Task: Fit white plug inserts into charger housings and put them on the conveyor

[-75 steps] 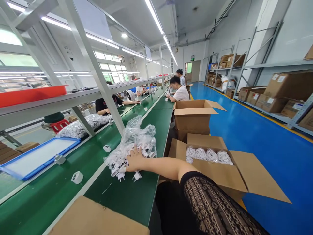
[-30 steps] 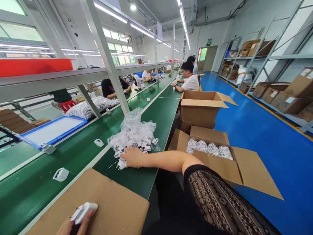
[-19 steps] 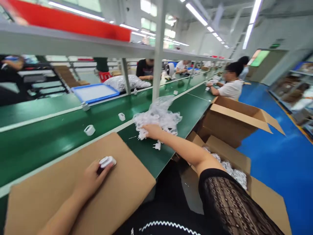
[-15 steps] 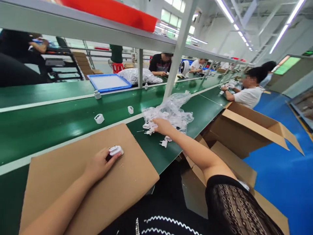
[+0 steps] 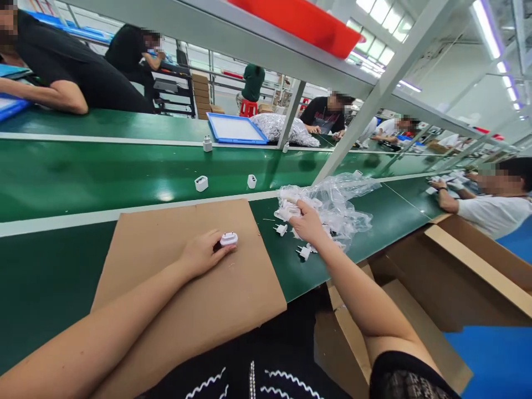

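Observation:
My left hand (image 5: pixel 202 252) rests on a cardboard sheet (image 5: pixel 166 305), its fingers closed round a white charger housing (image 5: pixel 229 239). Two small prongs stick up from the housing. At the near side of a crumpled clear plastic bag (image 5: pixel 349 194), my right hand (image 5: pixel 310 224) curls its fingers among small white parts. What lies between its thumb and index finger cannot be made out. Close by on the green bench are a white plug piece (image 5: pixel 281 229) with pins and another plug piece (image 5: pixel 304 253).
Two white housings, one left (image 5: pixel 201 183) and one right (image 5: pixel 251 181), sit on the green belt (image 5: pixel 103 172). Behind stand a plug adapter (image 5: pixel 207 143) and a blue-rimmed tray (image 5: pixel 238 141). A post (image 5: pixel 386 83) rises beyond the bag. Open cartons (image 5: pixel 474 266) stand at right; co-workers sit around.
The view has swung left. My right hand has shifted from the loose plug pieces further onto the white parts by the bag. My left hand still holds the housing on the cardboard.

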`<move>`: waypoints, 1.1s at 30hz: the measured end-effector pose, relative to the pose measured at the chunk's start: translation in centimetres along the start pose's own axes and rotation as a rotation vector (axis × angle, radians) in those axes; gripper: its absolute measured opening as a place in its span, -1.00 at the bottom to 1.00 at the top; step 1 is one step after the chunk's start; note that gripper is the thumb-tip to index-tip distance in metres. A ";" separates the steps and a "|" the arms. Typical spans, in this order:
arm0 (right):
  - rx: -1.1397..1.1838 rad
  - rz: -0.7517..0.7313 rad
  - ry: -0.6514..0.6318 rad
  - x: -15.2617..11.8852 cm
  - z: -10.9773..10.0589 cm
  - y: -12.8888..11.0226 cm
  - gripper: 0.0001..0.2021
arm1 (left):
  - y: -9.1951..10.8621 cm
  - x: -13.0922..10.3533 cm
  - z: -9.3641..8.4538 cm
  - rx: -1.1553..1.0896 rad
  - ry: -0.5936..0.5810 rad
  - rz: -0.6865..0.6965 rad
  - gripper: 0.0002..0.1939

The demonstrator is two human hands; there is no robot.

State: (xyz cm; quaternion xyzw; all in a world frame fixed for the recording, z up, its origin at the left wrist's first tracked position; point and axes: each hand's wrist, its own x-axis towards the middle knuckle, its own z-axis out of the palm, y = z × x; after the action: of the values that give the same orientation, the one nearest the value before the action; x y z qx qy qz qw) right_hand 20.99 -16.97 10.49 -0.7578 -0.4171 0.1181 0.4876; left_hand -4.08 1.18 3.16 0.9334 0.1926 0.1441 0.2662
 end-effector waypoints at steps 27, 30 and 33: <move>0.892 0.592 -0.325 1.6 12.4 0.8 -0.66 | -6.3 3.7 -7.2 0.085 0.487 -0.657 -0.50; 0.738 0.497 -0.291 0.6 12.8 0.3 -0.62 | -10.0 5.3 -10.7 0.166 0.490 -0.787 -0.57; 0.496 0.268 -0.319 -0.4 12.5 -0.3 -0.68 | -12.4 6.4 -12.1 0.156 0.491 -0.836 -0.60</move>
State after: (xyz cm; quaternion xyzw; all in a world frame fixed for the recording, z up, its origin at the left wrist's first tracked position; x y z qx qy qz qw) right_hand 13.27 -9.19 4.45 -0.6360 -0.3435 0.3967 0.5658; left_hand -6.39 19.04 7.27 0.7318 0.6182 0.2257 0.1772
